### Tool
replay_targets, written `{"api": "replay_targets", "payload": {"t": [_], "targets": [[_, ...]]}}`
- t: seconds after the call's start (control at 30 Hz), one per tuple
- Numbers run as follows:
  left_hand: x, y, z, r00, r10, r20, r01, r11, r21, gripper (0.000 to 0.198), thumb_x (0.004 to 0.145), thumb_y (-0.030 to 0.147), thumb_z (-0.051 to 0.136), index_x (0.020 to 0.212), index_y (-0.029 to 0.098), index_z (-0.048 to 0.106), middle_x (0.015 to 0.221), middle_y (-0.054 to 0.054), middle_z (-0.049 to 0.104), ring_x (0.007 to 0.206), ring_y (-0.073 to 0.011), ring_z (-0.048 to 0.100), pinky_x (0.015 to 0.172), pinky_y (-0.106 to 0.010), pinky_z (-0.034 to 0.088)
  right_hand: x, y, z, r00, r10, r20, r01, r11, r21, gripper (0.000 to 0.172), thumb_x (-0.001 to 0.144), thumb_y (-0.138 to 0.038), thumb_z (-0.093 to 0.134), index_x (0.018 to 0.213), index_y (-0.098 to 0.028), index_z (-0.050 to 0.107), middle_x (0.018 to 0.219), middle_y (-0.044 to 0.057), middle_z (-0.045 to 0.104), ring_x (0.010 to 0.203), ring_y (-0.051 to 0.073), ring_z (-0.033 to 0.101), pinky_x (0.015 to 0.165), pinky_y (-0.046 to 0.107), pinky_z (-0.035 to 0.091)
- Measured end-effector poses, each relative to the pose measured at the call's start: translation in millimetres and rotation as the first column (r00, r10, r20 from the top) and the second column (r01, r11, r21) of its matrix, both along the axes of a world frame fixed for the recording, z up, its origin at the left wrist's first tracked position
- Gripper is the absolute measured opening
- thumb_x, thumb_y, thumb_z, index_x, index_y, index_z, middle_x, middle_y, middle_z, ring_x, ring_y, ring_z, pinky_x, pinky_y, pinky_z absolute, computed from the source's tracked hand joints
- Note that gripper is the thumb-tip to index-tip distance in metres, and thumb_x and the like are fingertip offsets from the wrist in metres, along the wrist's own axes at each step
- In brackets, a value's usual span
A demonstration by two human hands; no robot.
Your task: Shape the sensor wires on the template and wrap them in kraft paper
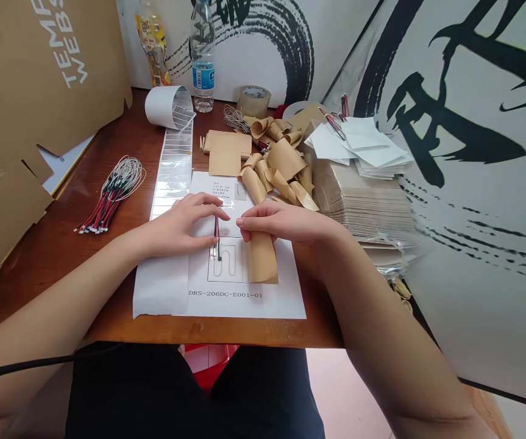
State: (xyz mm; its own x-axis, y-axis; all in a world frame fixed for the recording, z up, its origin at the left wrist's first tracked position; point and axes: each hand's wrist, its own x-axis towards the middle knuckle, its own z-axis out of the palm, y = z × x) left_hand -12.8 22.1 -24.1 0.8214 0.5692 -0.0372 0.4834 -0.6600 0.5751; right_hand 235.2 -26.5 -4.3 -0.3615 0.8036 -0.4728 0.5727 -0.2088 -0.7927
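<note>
My left hand (184, 224) rests on a white printed sheet (226, 286) and pinches a thin red-and-black wire lead (217, 235) against a small white square pad (227, 259) with a looped trace. My right hand (285, 221) holds the top edge of a brown backing paper (263, 259) that peels off the pad's right side and curls down over the sheet. Both hands meet over the pad, fingers closed.
A bundle of red, black and white wire leads (111, 192) lies at left beside a roll of clear labels (171, 152). Curled brown papers (281, 164), a stack of brown and white sheets (363, 183), a tape roll (253, 100) and two bottles (202, 58) stand behind. Cardboard (29, 103) leans at left.
</note>
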Motion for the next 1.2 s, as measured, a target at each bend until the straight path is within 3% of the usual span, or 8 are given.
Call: {"api": "replay_targets", "payload": {"t": [0.4,0.63,0.87,1.07,1.2], "targets": [[-1.6,1.7,-4.8,1.000,0.006,0.004,-0.006,1.000,0.003,0.048,0.088,0.053,0.063,0.129,0.028,0.066,0.153,-0.011,0.048,0.145,-0.0312,0.044,0.123,-0.054,0.033,1.1,-0.5,3.2,0.995,0.019,-0.097,-0.022,0.999,-0.035,0.025,0.088,-0.042,0.062,0.078,-0.022,0.071,0.078,0.002,0.057,0.070,0.015,0.051,0.057,0.025,0.043],[-0.5,0.1,-5.1,0.999,0.012,-0.033,-0.012,1.000,-0.012,0.051,0.087,0.056,0.065,0.130,0.029,0.066,0.156,-0.012,0.045,0.148,-0.0335,0.040,0.123,-0.059,0.030,3.1,1.0,3.0,0.986,0.063,-0.157,-0.067,0.998,-0.020,0.016,0.081,-0.036,0.064,0.080,-0.022,0.070,0.089,0.003,0.062,0.078,0.016,0.056,0.063,0.025,0.049],[0.3,0.0,-5.2,0.999,0.006,-0.048,-0.005,1.000,0.019,0.046,0.089,0.054,0.060,0.125,0.028,0.068,0.157,-0.012,0.042,0.150,-0.0341,0.036,0.124,-0.059,0.027,6.9,1.7,3.9,0.970,0.058,-0.236,-0.078,0.994,-0.075,0.012,0.079,-0.027,0.063,0.080,-0.021,0.073,0.079,0.000,0.065,0.067,0.013,0.063,0.066,0.025,0.052],[-0.3,1.4,-6.2,0.997,0.005,-0.078,-0.002,0.999,0.032,0.045,0.088,0.052,0.061,0.125,0.027,0.068,0.156,-0.013,0.043,0.150,-0.0342,0.036,0.124,-0.059,0.027,6.2,1.7,1.5,0.936,-0.024,-0.352,-0.027,0.990,-0.139,0.017,0.076,-0.021,0.058,0.078,-0.019,0.074,0.071,0.003,0.068,0.065,0.014,0.064,0.069,0.027,0.054],[-0.8,2.5,-7.3,0.997,-0.003,-0.077,0.006,0.999,0.040,0.045,0.088,0.054,0.061,0.124,0.028,0.068,0.156,-0.012,0.044,0.149,-0.0338,0.036,0.124,-0.058,0.027,7.4,2.2,0.9,0.943,0.003,-0.334,-0.040,0.994,-0.102,0.023,0.070,-0.012,0.058,0.082,-0.018,0.077,0.074,0.001,0.070,0.069,0.013,0.064,0.073,0.025,0.053]]}}
